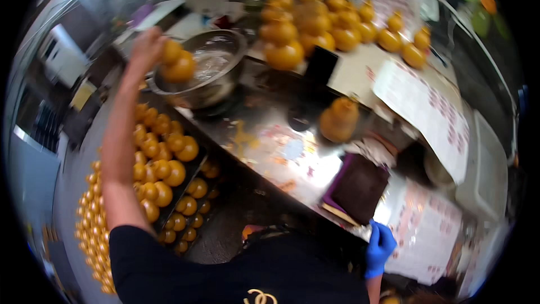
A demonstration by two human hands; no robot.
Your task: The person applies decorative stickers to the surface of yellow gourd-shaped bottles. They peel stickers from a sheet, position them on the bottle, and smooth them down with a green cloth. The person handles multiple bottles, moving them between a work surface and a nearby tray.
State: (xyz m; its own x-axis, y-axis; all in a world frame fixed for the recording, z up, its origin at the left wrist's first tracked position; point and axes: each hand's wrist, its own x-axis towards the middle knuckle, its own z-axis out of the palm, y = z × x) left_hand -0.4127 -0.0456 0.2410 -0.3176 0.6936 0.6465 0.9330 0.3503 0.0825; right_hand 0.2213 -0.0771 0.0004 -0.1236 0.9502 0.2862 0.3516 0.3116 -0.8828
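My bare left hand reaches out to the far left, closed at the top of a glossy orange-yellow gourd. The gourd hangs at the left rim of a wide metal bowl, which holds what looks like liquid. My right hand, in a blue glove, is low at the table's near right edge with its fingers bent together. Whatever they pinch, if anything, is too small to make out. Just beyond that hand lies a dark brown pad with purple edges. A single gourd stands farther back on the metal tabletop.
Several gourds stand in a group at the back. A black upright block is before them. Printed paper sheets cover the right side, beside a whitish plastic bin. Many more gourds fill racks and floor at lower left.
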